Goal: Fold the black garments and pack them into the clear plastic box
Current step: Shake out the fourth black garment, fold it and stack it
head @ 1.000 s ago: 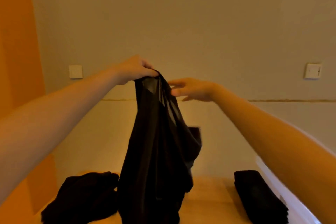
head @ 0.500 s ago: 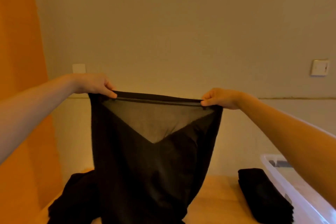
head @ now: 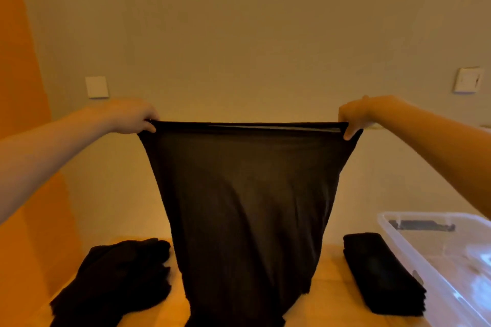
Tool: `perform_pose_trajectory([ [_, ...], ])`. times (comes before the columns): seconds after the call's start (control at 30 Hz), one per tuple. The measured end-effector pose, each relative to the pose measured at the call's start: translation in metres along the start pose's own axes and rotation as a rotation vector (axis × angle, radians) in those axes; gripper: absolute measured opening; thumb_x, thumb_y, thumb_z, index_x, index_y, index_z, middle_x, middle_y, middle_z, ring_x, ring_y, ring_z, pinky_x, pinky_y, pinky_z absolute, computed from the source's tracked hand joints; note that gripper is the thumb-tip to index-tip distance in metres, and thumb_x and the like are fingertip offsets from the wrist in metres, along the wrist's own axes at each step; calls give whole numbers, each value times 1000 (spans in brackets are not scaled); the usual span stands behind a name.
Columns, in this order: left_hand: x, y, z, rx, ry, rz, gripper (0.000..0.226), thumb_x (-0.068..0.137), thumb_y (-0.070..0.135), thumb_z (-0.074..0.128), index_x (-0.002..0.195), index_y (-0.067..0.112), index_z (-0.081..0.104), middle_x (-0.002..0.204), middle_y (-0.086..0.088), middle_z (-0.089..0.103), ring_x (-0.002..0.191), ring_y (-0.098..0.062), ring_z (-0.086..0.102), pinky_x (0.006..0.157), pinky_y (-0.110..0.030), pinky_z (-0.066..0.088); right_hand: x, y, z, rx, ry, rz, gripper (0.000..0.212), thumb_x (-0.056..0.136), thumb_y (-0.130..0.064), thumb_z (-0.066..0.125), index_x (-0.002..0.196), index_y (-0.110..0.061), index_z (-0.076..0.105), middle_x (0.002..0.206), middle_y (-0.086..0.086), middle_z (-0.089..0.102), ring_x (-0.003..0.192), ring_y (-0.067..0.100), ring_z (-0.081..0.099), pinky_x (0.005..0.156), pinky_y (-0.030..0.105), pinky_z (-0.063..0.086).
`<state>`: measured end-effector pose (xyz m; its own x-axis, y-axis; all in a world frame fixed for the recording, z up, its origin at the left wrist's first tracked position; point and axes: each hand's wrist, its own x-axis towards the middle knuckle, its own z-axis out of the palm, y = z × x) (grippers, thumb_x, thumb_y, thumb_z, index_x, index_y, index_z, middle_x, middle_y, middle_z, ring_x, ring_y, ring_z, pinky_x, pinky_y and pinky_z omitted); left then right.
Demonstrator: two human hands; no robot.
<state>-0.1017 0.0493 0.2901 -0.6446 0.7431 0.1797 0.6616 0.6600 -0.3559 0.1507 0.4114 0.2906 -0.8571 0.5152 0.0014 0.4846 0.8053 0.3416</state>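
Observation:
A black garment [head: 244, 207] hangs in the air in front of me, its waistband stretched taut and level. My left hand [head: 132, 115] pinches the waistband's left end and my right hand [head: 364, 115] pinches its right end. The cloth drapes down to the wooden table [head: 329, 289]. A loose heap of black garments [head: 117, 279] lies at the lower left. A neatly folded black garment [head: 380, 273] lies to the right, beside the clear plastic box [head: 435, 257] at the lower right.
A plain wall stands close behind the table, with a switch plate [head: 97, 87] at left and another [head: 468, 79] at right. An orange wall panel [head: 24, 141] runs down the left side.
My hands have moved far apart, spreading the bunched garment until its waistband is pulled wide and straight. The view has tilted down a little, showing more of the box.

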Motion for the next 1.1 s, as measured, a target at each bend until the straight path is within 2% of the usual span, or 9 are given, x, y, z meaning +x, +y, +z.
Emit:
perform_pose_trajectory([
  [0.13,31,4,-4,61,309,-188,12,94,21,54,93,9,55,70,-2,50,69,-21,48,59,-30,36,26,14,-8,-44,117,95,30,90,-37,57,102,-10,62,95,4,55,91,24,46,95,42,31],
  [0.27,56,4,-20,70,440,-353,14,92,7,51,103,3,58,74,-11,58,68,-29,54,58,-32,38,37,27,-37,-69,288,229,39,91,-49,49,92,-11,59,80,3,50,91,25,43,100,44,26],
  [0.37,64,12,-33,52,407,-490,15,90,-1,48,80,2,60,66,-13,52,64,-29,50,76,-41,44,35,35,-49,82,446,269,38,92,-43,50,87,-5,57,69,7,43,86,29,47,83,42,36],
  [0.43,67,14,-37,-8,446,-519,25,92,6,51,67,2,57,61,-13,48,59,-27,45,72,-40,42,33,43,-47,209,537,264,40,93,-35,52,85,3,60,64,10,44,78,29,47,70,36,35],
  [0.57,60,16,-35,-230,542,-522,38,91,26,59,66,-2,61,55,-12,48,51,-26,45,50,-29,32,30,50,-32,538,703,309,43,91,-26,57,93,16,65,86,31,62,72,31,52,70,39,41],
  [0.7,42,19,-42,-471,642,-484,31,88,26,63,77,-2,68,66,-15,57,63,-30,52,51,-30,36,24,50,-25,931,843,347,30,84,-18,66,86,11,67,50,8,53,48,19,46,58,31,44],
  [0.8,24,20,-48,-610,690,-462,26,86,24,66,79,0,68,67,-12,56,67,-29,52,58,-33,37,13,50,-21,1177,859,361,24,80,-17,71,66,0,63,57,6,58,32,6,50,74,39,54],
  [1.0,-8,24,-76,-878,778,-325,10,86,18,66,83,9,65,69,-4,52,74,-21,50,56,-23,38,-19,48,-28,1471,858,335,29,78,-12,73,60,-9,51,64,5,53,64,20,57,73,31,54],
  [1.1,-19,20,-88,-1241,627,-226,10,86,7,64,77,9,62,74,-2,56,72,-16,55,49,-15,50,-31,49,-32,1522,785,263,26,79,-8,72,62,-7,52,67,7,53,69,21,58,71,28,55],
])
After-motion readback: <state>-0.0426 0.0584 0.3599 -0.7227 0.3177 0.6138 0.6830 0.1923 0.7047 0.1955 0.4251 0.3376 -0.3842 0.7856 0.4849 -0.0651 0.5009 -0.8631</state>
